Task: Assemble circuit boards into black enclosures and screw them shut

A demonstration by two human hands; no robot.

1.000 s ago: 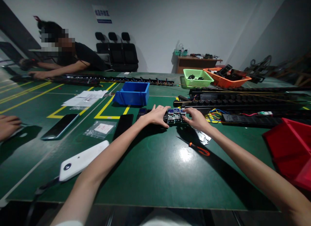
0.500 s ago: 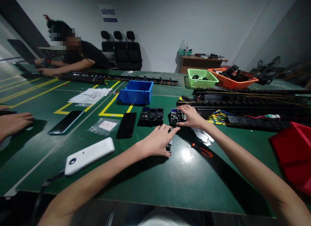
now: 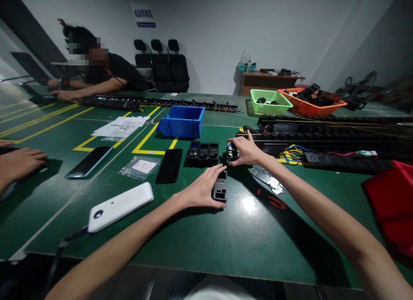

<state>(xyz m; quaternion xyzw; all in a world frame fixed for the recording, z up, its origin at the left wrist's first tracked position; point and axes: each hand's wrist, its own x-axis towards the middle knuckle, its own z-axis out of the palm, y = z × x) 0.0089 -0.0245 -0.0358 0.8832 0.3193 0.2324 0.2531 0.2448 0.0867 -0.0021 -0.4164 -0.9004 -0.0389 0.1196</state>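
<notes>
My left hand lies flat on the green matted surface, fingers loosely spread, their tips resting on the left edge of a small grey plastic module with rectangular cut-outs; it touches the module without closing round it. My right hand reaches further out, its fingers curled in a loose grip over a small circuit-board block with blue parts. Whether it truly holds the block I cannot tell.

Just left of that block sits a black row of three small display units, with a black phone beside it. A flat silver metal bracket lies near my right forearm, and a red-handled screwdriver just beyond it. A blue plastic bin stands further back.
</notes>
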